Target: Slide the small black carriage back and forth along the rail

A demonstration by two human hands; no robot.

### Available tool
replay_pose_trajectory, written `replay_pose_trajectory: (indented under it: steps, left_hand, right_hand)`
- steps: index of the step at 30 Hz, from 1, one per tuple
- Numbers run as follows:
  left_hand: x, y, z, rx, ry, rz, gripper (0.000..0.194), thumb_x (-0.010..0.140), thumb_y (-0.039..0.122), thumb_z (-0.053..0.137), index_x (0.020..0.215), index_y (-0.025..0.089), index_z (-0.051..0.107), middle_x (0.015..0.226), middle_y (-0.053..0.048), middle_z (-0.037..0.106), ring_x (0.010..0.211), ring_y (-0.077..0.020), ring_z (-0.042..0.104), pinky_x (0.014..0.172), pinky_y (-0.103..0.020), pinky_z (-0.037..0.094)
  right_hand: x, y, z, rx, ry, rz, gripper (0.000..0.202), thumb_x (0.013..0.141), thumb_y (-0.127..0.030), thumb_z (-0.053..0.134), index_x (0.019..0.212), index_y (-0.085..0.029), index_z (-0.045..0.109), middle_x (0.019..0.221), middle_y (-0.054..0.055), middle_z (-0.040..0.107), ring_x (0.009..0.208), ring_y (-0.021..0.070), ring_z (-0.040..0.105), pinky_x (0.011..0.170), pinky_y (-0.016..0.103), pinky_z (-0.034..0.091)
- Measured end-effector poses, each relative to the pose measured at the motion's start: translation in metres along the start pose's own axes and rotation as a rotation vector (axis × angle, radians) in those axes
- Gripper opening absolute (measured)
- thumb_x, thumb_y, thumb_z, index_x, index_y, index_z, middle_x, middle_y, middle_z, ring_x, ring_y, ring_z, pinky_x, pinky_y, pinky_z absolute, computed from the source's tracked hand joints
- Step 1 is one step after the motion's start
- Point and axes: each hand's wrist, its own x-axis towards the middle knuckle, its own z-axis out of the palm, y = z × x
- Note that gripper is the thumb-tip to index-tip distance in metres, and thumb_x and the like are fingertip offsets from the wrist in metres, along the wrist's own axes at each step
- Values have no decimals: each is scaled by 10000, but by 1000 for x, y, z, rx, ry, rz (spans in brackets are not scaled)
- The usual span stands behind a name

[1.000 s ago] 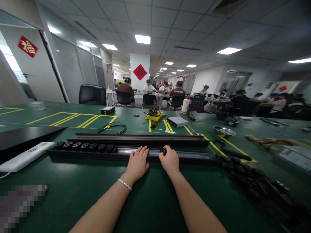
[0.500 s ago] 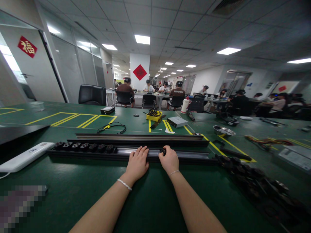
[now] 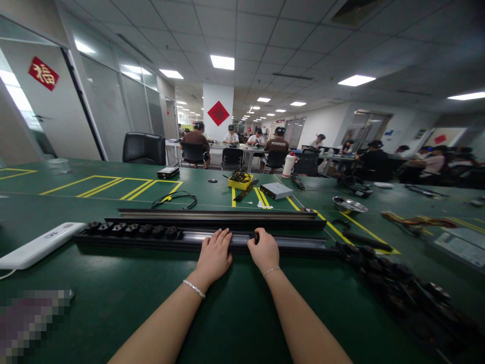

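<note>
A long black rail (image 3: 303, 242) with a shiny inner channel lies crosswise in front of me. Several black socket-like modules (image 3: 145, 230) sit in a row along its left part. My left hand (image 3: 215, 254) rests on the rail's middle, its fingers laid out over the channel. To the right of it, my right hand (image 3: 264, 249) pinches a small black module (image 3: 256, 236) at the channel; how far it is seated is hidden by the fingers. Just behind lies a second black rail (image 3: 212, 216), parallel to the first.
A heap of black modules (image 3: 397, 283) lies at right. A white elongated device (image 3: 41, 245) with a cord is at left. Beyond the rails are a black cable (image 3: 193, 199), a yellow box (image 3: 240, 183), a grey box (image 3: 276, 190) and a metal bowl (image 3: 349, 204). People sit farther back.
The dark flat panel at the left edge has gone from view, baring the green table there. Both hands, the rails and the module stay in place.
</note>
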Motion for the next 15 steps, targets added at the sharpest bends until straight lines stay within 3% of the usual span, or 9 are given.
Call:
replay_pose_trajectory:
  steps: [15]
  left_hand:
    - [0,1,-2,3,-29,-14,532,751,287,473,1275,238,394,1388,-39,380,1280,-231,289,971,-415,292]
  right_hand:
    - [-1,-2,-2,-25,-2,-21,221,718,-196,457,910,-169,563,826,45,620,805,182,530,772,280,339]
